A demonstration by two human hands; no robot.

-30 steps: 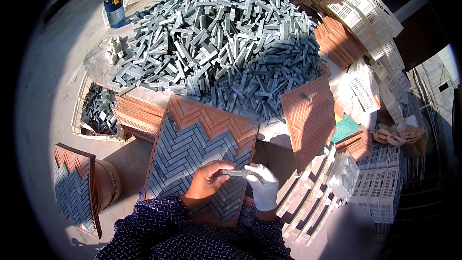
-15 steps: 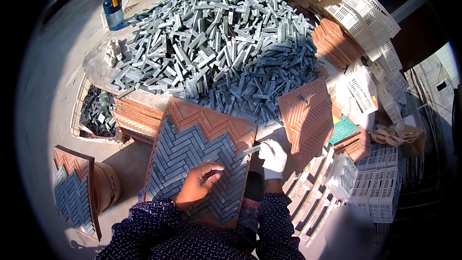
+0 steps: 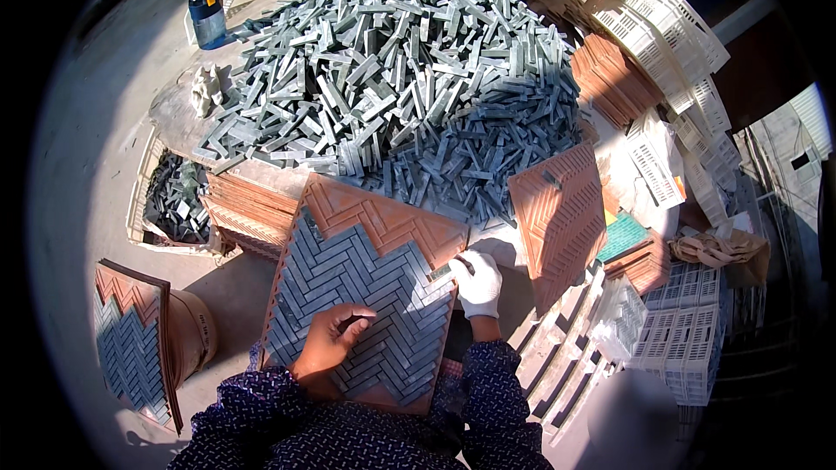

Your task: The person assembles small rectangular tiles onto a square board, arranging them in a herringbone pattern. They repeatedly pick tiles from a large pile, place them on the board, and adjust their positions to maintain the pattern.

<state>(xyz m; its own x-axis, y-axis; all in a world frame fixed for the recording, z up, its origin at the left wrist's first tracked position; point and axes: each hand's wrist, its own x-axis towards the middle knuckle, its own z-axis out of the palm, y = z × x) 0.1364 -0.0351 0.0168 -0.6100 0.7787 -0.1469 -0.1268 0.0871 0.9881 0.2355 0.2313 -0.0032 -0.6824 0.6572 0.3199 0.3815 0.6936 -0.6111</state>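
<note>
I hold a brown tray (image 3: 383,218) on my lap, tipped up a little toward me so I can see its zigzag grooves. Most of it is full of little grey stone sticks (image 3: 366,287) laid in a zigzag. Only the top part and a bit at the bottom corner are bare brown.

My left hand (image 3: 335,339) has no glove. It lies flat on the sticks with the fingers bent, pressing down on them, I think so they stay in their grooves. It grips nothing.

My right hand (image 3: 477,283) wears a white glove. It is at the right edge of the tray and pinches one grey stick (image 3: 442,271) between its fingers, right at the edge where the filled rows end.

The big heap of grey sticks (image 3: 401,78) sits on the counter (image 3: 174,113) just past the tray, close enough to reach. Another brown tray (image 3: 557,209) with nothing in it leans beside the heap on my right. A full tray (image 3: 131,339) stands on its edge down at my left. A blue bottle (image 3: 207,9) stands far back.
</note>
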